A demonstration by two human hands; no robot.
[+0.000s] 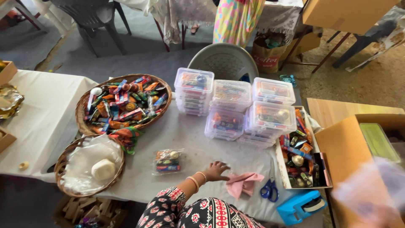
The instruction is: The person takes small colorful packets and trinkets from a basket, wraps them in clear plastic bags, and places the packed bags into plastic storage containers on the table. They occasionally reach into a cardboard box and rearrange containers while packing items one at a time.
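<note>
Currently the left hand (217,170) rests on the white tablecloth (185,135), fingers loosely spread, fingertips touching a pink cloth (243,183). Blue scissors (270,190) lie just beside the cloth. A small filled clear bag (168,161) lies near the wrist. The right hand (371,190) is a blur; its grip cannot be determined.

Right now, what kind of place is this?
Probably an informal packing station for sweets or party favours, in a hall or covered yard. Signs: a wicker basket heaped with wrapped sweets, stacked clear plastic boxes already filled, and cardboard cartons beside the cloth-covered table.
</note>
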